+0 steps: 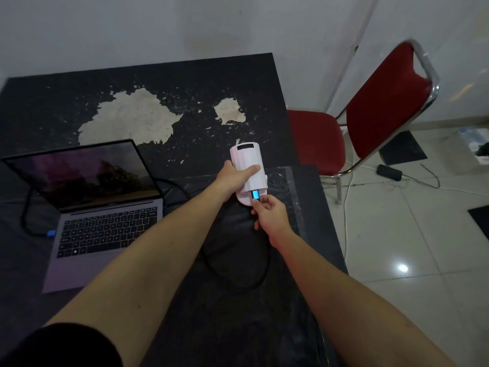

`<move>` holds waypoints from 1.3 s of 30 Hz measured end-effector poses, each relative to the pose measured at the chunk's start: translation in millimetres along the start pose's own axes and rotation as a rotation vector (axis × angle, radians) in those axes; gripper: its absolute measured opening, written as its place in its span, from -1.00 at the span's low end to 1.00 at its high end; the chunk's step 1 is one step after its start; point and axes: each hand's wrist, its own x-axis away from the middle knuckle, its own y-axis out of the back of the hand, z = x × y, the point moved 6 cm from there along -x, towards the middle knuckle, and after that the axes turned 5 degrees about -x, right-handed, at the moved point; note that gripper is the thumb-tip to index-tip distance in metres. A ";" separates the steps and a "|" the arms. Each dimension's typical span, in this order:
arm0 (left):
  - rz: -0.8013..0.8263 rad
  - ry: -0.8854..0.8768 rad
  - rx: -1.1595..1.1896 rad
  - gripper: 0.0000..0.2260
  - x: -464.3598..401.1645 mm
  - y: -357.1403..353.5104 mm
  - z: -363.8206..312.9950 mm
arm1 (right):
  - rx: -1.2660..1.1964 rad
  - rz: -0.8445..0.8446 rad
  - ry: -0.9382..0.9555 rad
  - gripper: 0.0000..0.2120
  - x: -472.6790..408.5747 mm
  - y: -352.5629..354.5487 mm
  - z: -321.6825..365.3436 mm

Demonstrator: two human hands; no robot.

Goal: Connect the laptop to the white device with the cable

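White plastic is what we deal with most: the white device lies flat on the dark worktop, to the right of the open laptop and near the worktop's right edge. Our left hand wraps its body from the left, thumb laid across the top face, pinning it down. Our right hand pinches the blue plug of the black cable between thumb and fingertips, right at the port on the device's near end; whether the plug is fully seated we cannot tell.

We judge the device light and rigid, with a smooth shell that would slide on the worktop under a push, so clamping it across its width makes sense. The plug is small and stiff, best held by its housing close behind the metal tip, pushed straight along the port, since tilting could strain the socket. The cable looks thick and springy; its loop lies on the worktop between our forearms and may tug sideways. A second blue plug sits at the laptop's left edge, apparently already in.
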 end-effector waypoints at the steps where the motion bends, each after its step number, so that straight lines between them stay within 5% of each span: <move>1: 0.004 -0.010 -0.006 -0.21 -0.3 -0.9 0.8 | 0.005 -0.001 0.001 -0.90 -1.2 0.9 -2.4; 14: 0.050 -0.069 0.056 -0.23 -0.9 -22.2 24.1 | 0.172 0.012 -0.027 -0.95 -10.3 1.8 -29.0; 30: 0.026 -0.045 0.024 0.02 20.2 -6.6 21.5 | 0.551 -0.003 -0.048 -0.70 5.6 3.5 -11.0; 39: -0.019 -0.126 -0.056 -0.02 61.5 40.2 -2.1 | 0.961 -0.124 0.165 -0.54 38.6 -6.7 49.9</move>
